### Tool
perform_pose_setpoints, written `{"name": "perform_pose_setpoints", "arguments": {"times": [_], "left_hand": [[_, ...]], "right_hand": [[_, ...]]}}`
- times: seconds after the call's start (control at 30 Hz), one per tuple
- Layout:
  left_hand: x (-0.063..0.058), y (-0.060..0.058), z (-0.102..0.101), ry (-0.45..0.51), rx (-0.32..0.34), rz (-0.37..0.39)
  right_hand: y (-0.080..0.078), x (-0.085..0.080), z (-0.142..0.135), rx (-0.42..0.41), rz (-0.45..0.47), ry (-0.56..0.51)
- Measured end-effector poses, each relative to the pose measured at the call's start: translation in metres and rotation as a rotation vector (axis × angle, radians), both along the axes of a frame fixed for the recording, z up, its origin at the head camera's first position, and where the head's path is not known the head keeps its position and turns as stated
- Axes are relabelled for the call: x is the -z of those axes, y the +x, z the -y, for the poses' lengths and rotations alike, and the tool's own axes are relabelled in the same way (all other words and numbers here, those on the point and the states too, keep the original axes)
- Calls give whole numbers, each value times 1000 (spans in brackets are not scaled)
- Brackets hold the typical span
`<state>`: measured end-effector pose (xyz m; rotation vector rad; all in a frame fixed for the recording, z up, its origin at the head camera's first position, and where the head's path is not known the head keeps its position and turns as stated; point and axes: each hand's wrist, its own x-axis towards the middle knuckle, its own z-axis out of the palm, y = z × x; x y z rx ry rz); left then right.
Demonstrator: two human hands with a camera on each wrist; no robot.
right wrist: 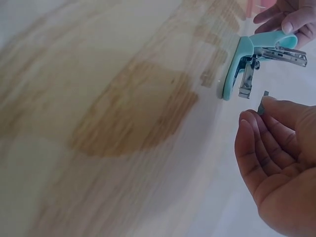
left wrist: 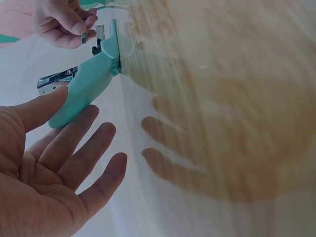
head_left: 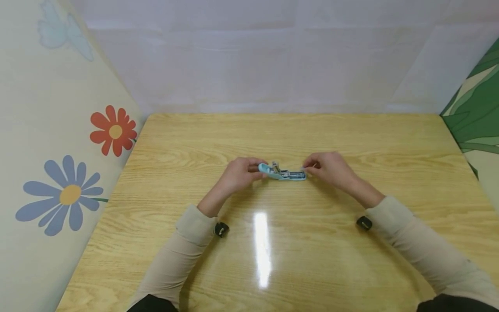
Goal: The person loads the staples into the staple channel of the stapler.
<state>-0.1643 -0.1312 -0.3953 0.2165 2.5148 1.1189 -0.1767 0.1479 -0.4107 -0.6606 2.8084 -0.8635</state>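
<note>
A teal stapler (head_left: 273, 175) lies swung open on the table, its metal magazine and inner parts showing. My left hand (head_left: 238, 174) grips one end of it. In the left wrist view, the thumb and fingers pinch the rounded teal end, and the lower fingers spread loosely. At the other end, my right hand (head_left: 329, 168) pinches a short dark-grey metal strip (right wrist: 263, 102), which looks like a row of staples, between thumb and forefinger. A small gap parts this strip from the stapler's raised metal piece (right wrist: 246, 81) in the right wrist view.
The glossy wood-grain table (head_left: 312, 251) carries a bright light reflection near its middle. A white sheet-like backdrop (head_left: 249, 69) rises behind the back edge. Flower-patterned wall (head_left: 35, 143) flanks the left side, and green leaf decor (head_left: 477, 104) the right.
</note>
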Motion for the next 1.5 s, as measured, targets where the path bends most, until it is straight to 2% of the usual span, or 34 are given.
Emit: {"name": "perform_pose_setpoints", "arguments": {"times": [0.53, 1.5], "left_hand": [[-2, 0, -2, -8, -2, 11], [-3, 0, -3, -12, -6, 2]], "right_hand": [[-1, 4, 12, -37, -3, -8], [1, 6, 20, -45, -2, 4]]}}
